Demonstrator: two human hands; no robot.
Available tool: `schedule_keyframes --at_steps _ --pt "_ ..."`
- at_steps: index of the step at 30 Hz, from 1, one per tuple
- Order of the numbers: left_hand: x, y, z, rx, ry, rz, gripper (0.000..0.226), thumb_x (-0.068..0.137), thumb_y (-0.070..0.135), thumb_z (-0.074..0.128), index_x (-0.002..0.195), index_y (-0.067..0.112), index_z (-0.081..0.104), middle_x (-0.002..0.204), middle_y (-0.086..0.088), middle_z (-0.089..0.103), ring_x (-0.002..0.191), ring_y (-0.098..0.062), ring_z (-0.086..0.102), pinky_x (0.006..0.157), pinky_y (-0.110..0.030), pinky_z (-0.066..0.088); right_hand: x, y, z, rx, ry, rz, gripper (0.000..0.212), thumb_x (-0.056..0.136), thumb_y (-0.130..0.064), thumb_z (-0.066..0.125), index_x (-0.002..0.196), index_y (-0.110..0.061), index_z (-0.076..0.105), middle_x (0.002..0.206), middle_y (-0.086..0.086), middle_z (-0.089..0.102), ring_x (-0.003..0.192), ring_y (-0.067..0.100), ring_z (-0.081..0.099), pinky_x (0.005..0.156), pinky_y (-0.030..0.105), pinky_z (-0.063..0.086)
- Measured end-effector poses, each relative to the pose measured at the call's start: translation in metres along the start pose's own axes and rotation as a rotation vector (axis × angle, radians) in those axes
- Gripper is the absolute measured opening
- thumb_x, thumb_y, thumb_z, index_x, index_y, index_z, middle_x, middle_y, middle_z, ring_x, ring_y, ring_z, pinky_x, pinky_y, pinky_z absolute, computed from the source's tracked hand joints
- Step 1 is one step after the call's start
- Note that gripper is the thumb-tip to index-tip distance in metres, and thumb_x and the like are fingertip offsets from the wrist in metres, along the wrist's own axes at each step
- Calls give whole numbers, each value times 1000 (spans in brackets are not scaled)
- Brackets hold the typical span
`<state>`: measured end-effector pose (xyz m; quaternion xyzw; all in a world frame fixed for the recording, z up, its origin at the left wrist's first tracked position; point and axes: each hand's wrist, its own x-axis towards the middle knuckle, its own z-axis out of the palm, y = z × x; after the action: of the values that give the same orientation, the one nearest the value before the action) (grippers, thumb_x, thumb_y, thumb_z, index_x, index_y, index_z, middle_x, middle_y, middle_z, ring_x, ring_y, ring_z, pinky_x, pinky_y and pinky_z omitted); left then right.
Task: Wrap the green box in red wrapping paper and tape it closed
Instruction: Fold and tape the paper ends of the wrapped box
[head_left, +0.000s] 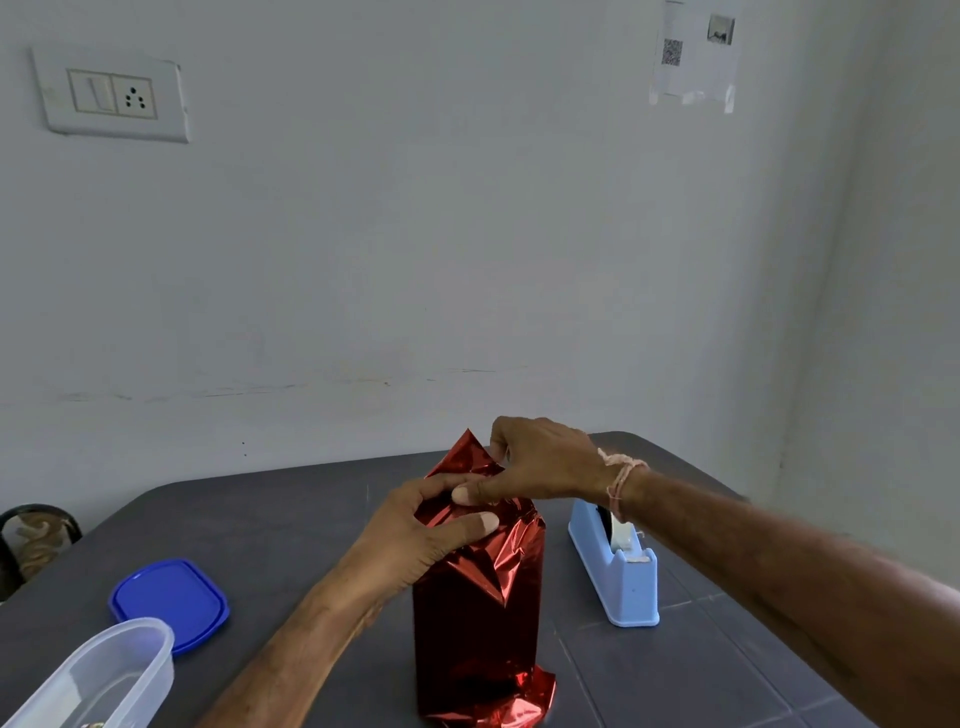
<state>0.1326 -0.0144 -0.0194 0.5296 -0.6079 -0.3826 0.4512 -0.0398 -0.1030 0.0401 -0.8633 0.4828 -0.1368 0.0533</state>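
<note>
None of the green box shows: red wrapping paper (478, 613) covers it completely. The wrapped parcel stands upright on the dark table (291, 525), with loose foil crumpled at its foot and a pointed flap sticking up at the top.

The left hand (415, 540) grips the upper part of the parcel from the left. Its thumb (478, 522) lies pressed flat on the front face, and its other fingers curl over the folded top, partly hidden under the other hand. The right hand (540, 462) reaches over the top with its thumb laid along the fold. Its curled fingers seem to pinch the raised flap, though the contact itself is hidden behind the foil. A pale thread band (621, 478) circles that wrist.

Just right of the parcel stands a light blue tape dispenser (618, 571), its roll half hidden by the right forearm. A blue lid (169, 603) lies to the left, and a clear plastic tub (104, 670) is cut off at the bottom corner.

On the wall hang a switch plate (111, 93) and a taped sheet (693, 52) with a square code, its print too small to read.
</note>
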Motion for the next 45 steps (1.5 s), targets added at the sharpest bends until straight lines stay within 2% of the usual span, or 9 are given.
schedule_keyframes --at_steps 4,8,12,19,23,26,30,37,45 --pt "1 -1 -1 -5 -3 14 45 79 34 85 121 38 70 117 14 72 99 11 67 73 -3 49 -11 -1 5 89 46 38 65 71 -80 69 102 -25 53 85 -9 62 80 12 60 69 31 46" --pt "0 0 -5 -43 -33 -4 51 73 44 86 122 39 71 122 7 74 105 -6 73 91 -23 58 -27 5 3 574 173 -23 37 85 -52 75 103 -24 60 97 -4 67 81 9 63 72 28 52" --pt "-6 7 -4 -115 -22 15 36 85 42 75 121 38 73 119 11 74 99 6 70 75 -5 52 -50 21 13 685 320 -131 3 97 -28 68 97 -25 69 96 -11 71 84 7 65 76 24 51" --pt "-16 6 -4 -77 99 72 39 90 63 50 120 49 70 130 14 69 126 -4 59 114 -36 39 -86 38 32 763 241 -318 41 93 -38 68 128 -18 67 124 -10 68 116 9 66 90 27 58" --pt "-32 -10 -6 67 276 248 43 95 69 46 123 43 67 131 31 58 120 15 53 96 -17 41 -90 38 43 728 271 -319 56 85 -44 77 136 -28 63 132 -17 60 125 4 59 99 24 54" --pt "-41 -24 -9 297 337 383 70 73 90 54 123 42 60 134 33 53 128 10 48 101 -19 39 -88 32 54 723 368 -295 52 86 -33 80 135 -30 64 132 -17 55 122 4 60 98 24 55" --pt "-40 -29 -10 464 391 445 51 75 78 65 112 43 67 129 28 55 128 -1 51 101 -20 39 -89 23 65 591 543 -253 50 89 -20 78 136 -32 63 119 -14 52 113 3 58 94 20 54" --pt "-33 -20 -5 347 434 422 27 80 55 71 97 35 76 104 21 68 107 -7 64 96 -27 50 -102 4 67 601 682 -104 43 90 -21 75 112 -48 51 104 -29 62 101 -9 61 77 5 48" --pt "-32 -14 -2 293 432 393 29 77 54 72 98 35 77 100 23 69 106 -2 60 87 -13 40 -93 2 75 616 747 -108 24 91 -19 74 112 -28 70 108 -20 58 100 -1 62 80 10 53"
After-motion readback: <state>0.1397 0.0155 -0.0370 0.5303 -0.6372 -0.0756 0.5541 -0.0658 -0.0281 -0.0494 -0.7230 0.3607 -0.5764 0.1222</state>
